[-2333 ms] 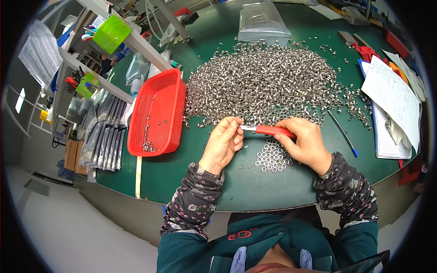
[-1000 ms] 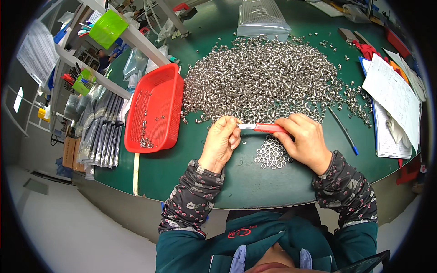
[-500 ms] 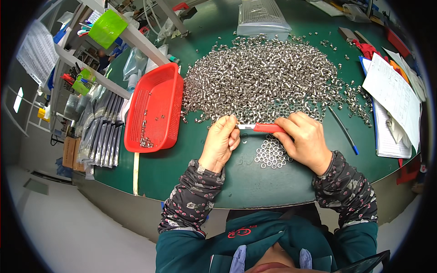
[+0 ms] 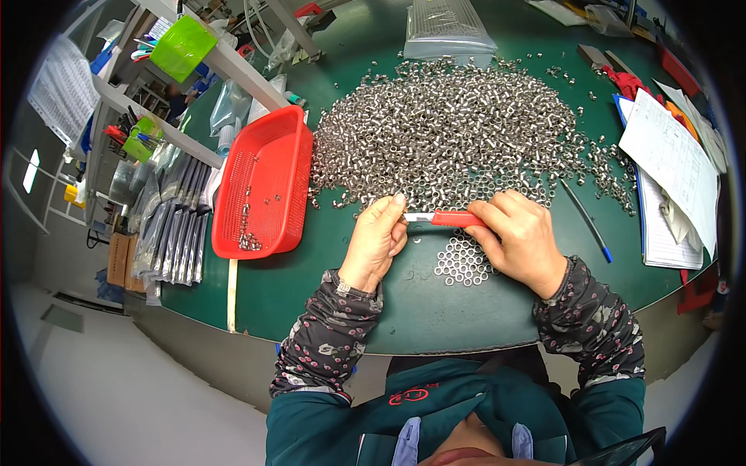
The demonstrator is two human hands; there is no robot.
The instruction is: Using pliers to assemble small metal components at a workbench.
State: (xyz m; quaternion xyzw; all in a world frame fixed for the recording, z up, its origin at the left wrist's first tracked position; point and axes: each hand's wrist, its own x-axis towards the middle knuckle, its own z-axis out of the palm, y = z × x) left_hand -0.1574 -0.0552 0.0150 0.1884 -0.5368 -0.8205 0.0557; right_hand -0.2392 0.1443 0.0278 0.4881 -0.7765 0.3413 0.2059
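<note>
Knife (image 4: 454, 219) level, just nearside of the heap of metal rings (image 4: 443, 132), in the head view! We see the right hand (image 4: 522, 237) gripping its red end, the left hand (image 4: 374, 242) pinched tight at the blade (image 4: 421, 217); what its fingertips hold, we can't make out. Barely a shift since half a second ago, so we judge the work fixed on one spot. Loose rings (image 4: 464, 262) lie nearside of the heap, the red basket (image 4: 272, 167) left of it.

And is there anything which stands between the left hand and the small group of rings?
Nothing visible does. Between the left hand and the small group of rings, only the green table and tiny unclear bits show. The red knife shows past the group's far edge; the right hand is near its right edge.
</note>
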